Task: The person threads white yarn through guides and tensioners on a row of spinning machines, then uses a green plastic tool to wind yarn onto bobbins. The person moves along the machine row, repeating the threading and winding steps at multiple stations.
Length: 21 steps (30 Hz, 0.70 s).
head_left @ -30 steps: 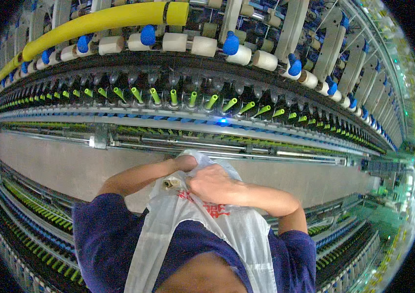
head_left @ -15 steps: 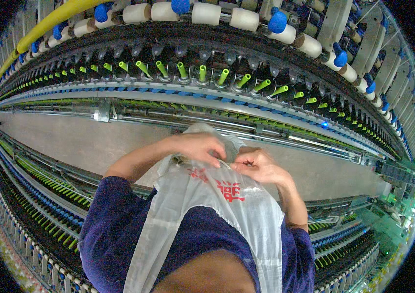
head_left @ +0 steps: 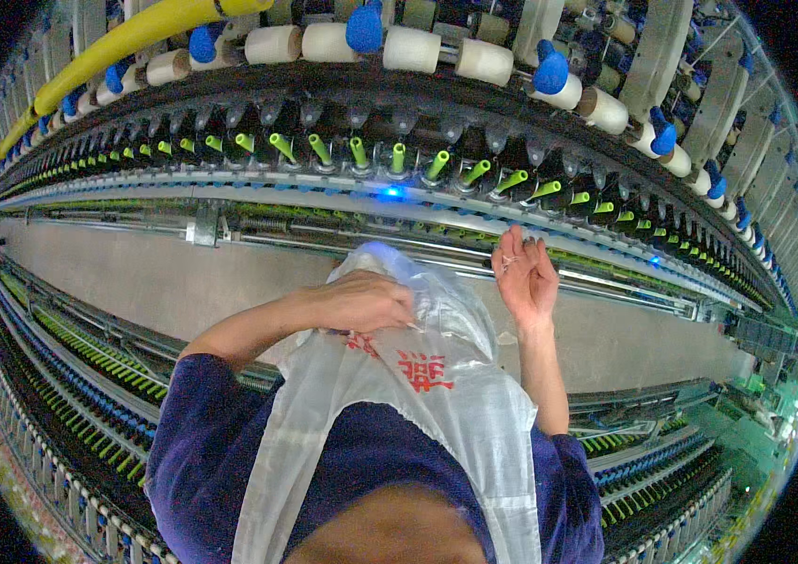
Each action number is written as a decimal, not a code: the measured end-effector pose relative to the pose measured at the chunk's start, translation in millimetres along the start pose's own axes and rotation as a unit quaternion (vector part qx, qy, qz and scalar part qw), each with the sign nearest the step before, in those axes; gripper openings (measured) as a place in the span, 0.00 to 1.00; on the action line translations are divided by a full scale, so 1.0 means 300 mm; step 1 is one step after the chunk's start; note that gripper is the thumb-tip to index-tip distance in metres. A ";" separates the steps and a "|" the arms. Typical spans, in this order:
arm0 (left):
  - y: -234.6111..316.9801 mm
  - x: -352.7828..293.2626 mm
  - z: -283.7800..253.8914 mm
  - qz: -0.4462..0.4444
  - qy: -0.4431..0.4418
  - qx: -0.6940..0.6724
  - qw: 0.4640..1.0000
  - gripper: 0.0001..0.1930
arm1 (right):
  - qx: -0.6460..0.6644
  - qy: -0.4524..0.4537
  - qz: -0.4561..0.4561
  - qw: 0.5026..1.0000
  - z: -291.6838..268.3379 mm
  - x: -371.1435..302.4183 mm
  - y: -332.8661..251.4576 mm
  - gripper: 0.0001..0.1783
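Note:
My left hand (head_left: 366, 301) is closed in front of my chest, over the upper part of my translucent white apron (head_left: 446, 320). A small pale bit shows at its fingertips, too small to name. Raised to the right of the apron, my right hand (head_left: 524, 277) has its palm turned towards me and its fingers loosely bent upward, apart from the apron. A thin white strand (head_left: 510, 260) lies across those fingers. Red lettering marks the apron, which bulges out below my hands.
Ahead runs a long spinning frame with a row of lime-green spindles (head_left: 399, 158), white rollers (head_left: 410, 51) and blue knobs (head_left: 364, 28). A yellow hose (head_left: 126, 42) curves at upper left. A blue light (head_left: 392, 193) glows on the rail. Another machine (head_left: 89, 376) stands behind me.
My right hand has left the apron and risen up and to the right, its palm turning towards me. My left hand has shifted slightly left and closed more. A blue light now shows mid-rail.

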<state>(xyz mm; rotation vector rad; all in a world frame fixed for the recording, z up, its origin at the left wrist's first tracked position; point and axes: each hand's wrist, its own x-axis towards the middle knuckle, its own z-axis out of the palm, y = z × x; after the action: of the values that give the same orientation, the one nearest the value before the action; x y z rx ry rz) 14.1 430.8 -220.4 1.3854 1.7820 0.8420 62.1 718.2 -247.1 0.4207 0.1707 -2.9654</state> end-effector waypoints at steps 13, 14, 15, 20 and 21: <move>-0.020 0.214 -0.087 -0.107 0.375 0.019 0.921 0.16 | -0.072 0.023 0.057 0.996 0.138 0.093 0.259 0.35; -0.042 0.227 -0.070 -0.085 0.413 0.049 0.905 0.15 | -0.066 0.021 0.062 0.996 0.132 0.099 0.269 0.35; -0.077 0.227 -0.050 -0.080 0.443 0.012 0.893 0.11 | -0.056 0.010 0.069 0.996 0.114 0.106 0.278 0.35; -0.420 0.019 0.129 -0.240 0.297 -0.081 0.921 0.11 | -0.061 0.003 0.169 0.984 -0.190 0.133 0.223 0.31; -0.507 -0.074 0.178 -0.343 0.275 -0.007 0.898 0.12 | -0.120 0.007 0.214 0.970 -0.287 0.142 0.202 0.28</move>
<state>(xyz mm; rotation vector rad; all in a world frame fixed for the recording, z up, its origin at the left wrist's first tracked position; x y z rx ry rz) -14.3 380.8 -372.7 0.4183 2.4565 0.8800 53.9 664.6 -347.0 0.3888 0.3825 -2.4822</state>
